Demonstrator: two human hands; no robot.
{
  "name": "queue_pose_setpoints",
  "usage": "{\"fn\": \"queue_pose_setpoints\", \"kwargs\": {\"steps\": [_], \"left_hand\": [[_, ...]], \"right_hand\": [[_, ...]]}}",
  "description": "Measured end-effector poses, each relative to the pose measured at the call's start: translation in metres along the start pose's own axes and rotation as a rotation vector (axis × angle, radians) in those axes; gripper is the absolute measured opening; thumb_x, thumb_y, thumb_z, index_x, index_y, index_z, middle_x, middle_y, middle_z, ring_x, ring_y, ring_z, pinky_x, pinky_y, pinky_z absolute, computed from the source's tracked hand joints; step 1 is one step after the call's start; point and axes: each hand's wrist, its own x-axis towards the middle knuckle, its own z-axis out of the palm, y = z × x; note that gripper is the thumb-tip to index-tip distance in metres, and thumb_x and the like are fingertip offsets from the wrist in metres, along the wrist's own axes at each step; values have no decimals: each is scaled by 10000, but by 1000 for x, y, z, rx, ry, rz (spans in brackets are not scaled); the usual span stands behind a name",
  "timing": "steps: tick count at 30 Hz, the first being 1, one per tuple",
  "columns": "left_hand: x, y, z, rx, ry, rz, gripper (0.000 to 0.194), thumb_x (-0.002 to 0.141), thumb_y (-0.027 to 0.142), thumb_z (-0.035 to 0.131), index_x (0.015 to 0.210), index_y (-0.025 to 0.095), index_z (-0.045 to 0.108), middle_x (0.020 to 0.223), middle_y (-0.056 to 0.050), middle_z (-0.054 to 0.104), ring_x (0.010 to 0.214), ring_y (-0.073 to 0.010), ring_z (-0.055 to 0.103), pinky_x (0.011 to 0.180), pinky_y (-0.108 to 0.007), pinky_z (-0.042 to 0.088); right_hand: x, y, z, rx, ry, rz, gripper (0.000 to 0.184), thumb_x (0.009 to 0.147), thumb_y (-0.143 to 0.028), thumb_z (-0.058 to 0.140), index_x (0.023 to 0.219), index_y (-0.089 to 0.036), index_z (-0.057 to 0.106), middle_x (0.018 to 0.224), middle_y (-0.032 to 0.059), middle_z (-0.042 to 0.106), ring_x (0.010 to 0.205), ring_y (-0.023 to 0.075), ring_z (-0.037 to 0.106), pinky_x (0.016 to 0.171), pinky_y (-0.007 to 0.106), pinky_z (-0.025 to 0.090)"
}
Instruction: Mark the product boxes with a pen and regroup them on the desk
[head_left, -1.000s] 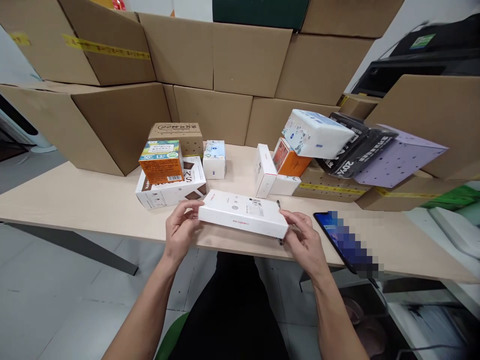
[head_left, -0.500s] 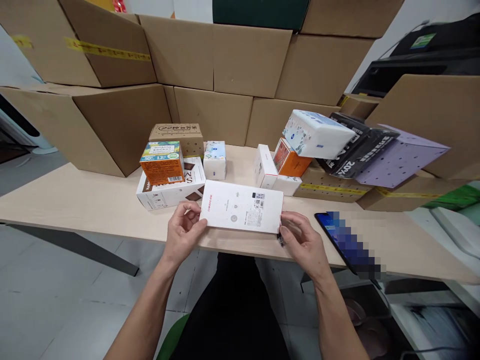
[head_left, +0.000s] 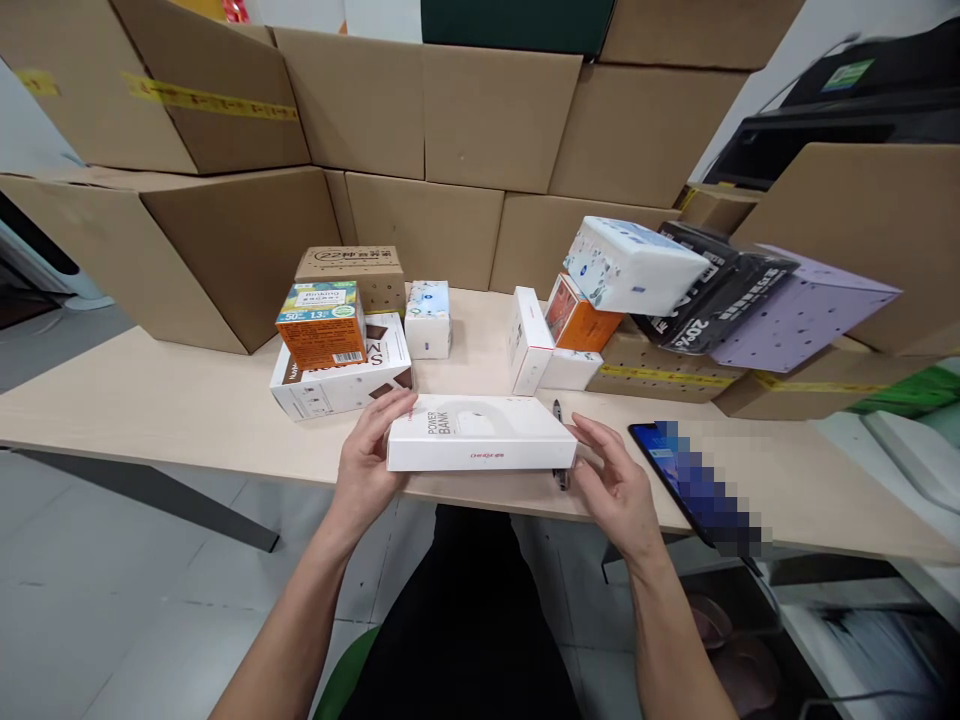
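Observation:
A white power bank box (head_left: 480, 432), lettered "POWER BANK", is tilted above the front of the table with its long narrow side facing me. My left hand (head_left: 373, 450) grips its left end, the fingertips over the far corner. Close by the right end is my right hand (head_left: 616, 485), thumb and fingers apart; contact with the box is hard to make out. A dark, pen-like object (head_left: 560, 480) lies on the table beneath the box's right end, partly hidden by it.
Left on the table (head_left: 172, 400), an orange box (head_left: 326, 340) rests on a white box (head_left: 341, 388); a small tissue pack (head_left: 428, 320) stands nearby. Rightward are a narrow white box (head_left: 530, 340), stacked packages (head_left: 637, 265) and a phone (head_left: 667, 465). Large cartons (head_left: 502, 120) wall the back.
The power bank box has turned from its printed back to its lettered front and long side. My right hand has loosened from its right end and shifted slightly right.

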Motion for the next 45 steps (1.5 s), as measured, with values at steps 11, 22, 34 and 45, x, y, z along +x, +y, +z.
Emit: {"fn": "queue_pose_setpoints", "kwargs": {"steps": [11,22,34,45], "left_hand": [[-9,-12,-7,274,-139,37,387,894,126,540,1221,279,678,1272,-91,577,1160,-208,619,907,-363,562],[-10,-16,-7,199,-25,40,367,929,101,432,1080,239,737,1193,-74,653,1120,-186,643,916,-342,549],[-32,40,11,289,157,550,355,768,-35,574,1000,207,689,995,-67,689,1004,-238,618,842,-406,560],[-48,66,87,556,-84,593,339,851,77,557,1166,164,647,1174,-124,710,1107,-295,632,915,-450,551]], "right_hand": [[4,-3,2,-162,117,-17,292,897,-175,507,1068,-229,738,1122,84,683,1117,209,622,943,361,514],[43,-8,-10,-972,-409,-156,376,923,-103,477,1195,-245,694,942,96,598,873,236,556,742,328,461],[44,-23,-34,-1370,-433,-206,190,892,-98,542,1017,-187,655,956,101,642,899,255,570,718,327,406],[44,-7,-7,144,372,77,182,899,-400,563,911,-222,526,683,-21,620,571,162,605,571,299,487]]}}
